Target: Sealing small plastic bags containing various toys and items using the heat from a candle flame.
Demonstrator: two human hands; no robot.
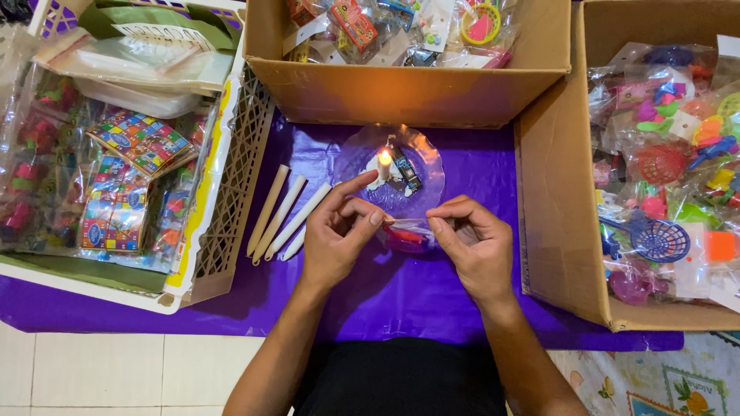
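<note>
1. Head view, risk: you hold a small clear plastic packet [407, 233] just beside a lit candle [384, 165] standing on a clear glass plate [428, 192]. In my judgement the film could scorch or melt unevenly if it dips too far toward the flame, and your fingertips sit near enough to be burned.
2. Head view, risk: three spare white candles [285, 212] lie on the purple sheet [385, 296] just left of your wrist; a nudge could roll them.
3. Head view, left hand [335, 231]: thumb and middle finger pinched together on the packet's left edge, index finger stretched toward the plate.
4. Head view, right hand [474, 243]: fingers curled, thumb and forefinger clamped on the packet's right edge.
5. Head view, packet position: between both hands, above the sheet, near the plate's front rim; red contents show through.
6. Head view, surroundings: cardboard box [408, 85] of bagged toys behind the plate, a second box [551, 216] at right, a white lattice basket [220, 208] of colourful packets at left.
</note>
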